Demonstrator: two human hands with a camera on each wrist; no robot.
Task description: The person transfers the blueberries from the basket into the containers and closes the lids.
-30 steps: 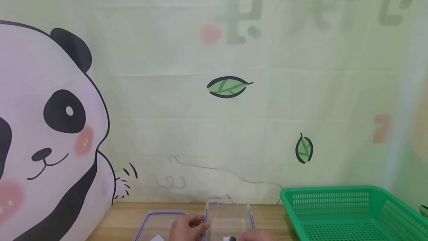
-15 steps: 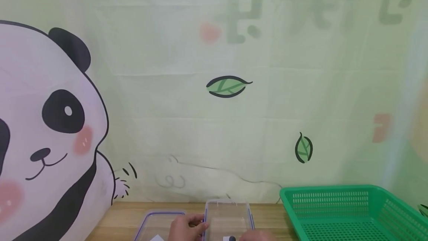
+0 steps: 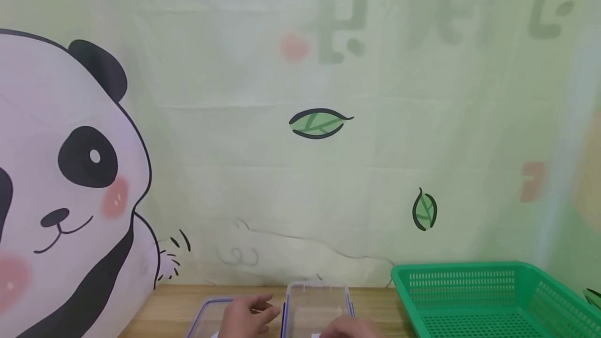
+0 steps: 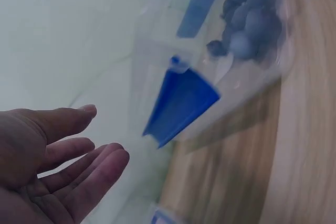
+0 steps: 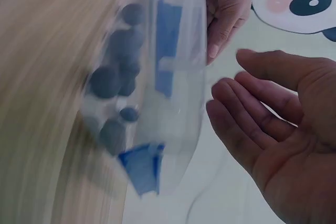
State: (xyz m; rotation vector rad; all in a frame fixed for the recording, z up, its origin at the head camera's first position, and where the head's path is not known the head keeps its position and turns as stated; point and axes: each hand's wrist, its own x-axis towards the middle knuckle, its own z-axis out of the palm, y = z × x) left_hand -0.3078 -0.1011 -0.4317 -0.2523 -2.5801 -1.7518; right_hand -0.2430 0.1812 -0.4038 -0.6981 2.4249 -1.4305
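A clear plastic box (image 3: 315,299) with blue side latches stands on the table; several dark round balls (image 4: 254,19) of differing sizes lie in it. One blue latch (image 4: 181,106) hangs outward from its wall in the left wrist view. My left hand (image 3: 249,318) is just left of the box, fingers loosely bent, apart from it and holding nothing. My right hand (image 5: 278,124) is beside the box, fingers relaxed and slightly bent, with nothing in them. In the head view the right hand covers part of the box's near end.
A clear lid-like piece (image 3: 211,309) with a blue rim lies on the wooden table (image 3: 164,309) to the left. At the right stands a green perforated basket (image 3: 469,265). Behind the table hangs a cloth backdrop (image 3: 225,171) printed with a panda and leaves.
My left hand has come away from the box's left side and shifted left. My right hand has moved slightly left and up over the near end, hiding the dark ball seen there before.
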